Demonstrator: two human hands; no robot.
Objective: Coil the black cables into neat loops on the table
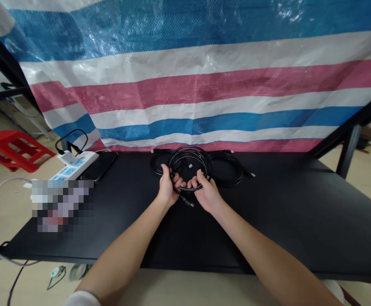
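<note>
Between my hands is a coiled black cable [190,148], held up over the middle of the table. My left hand [169,187] grips the coil's left side, thumb up and fingers curled around the strands. On the right side, my right hand [206,191] is closed around the same coil. One end of this cable, with a metal-tipped plug [188,203], sticks out below my left fingers. Behind it on the table lie another black cable coil [233,183] to the right and a further coil [153,163] to the left, partly hidden by the held one.
The black table [300,212] stands against a striped plastic sheet [204,93]. At left are a white power strip [74,167] with a plugged-in adapter, a dark phone [100,165] and a blurred-out item [64,206]. A red stool [16,148] stands beyond the left edge.
</note>
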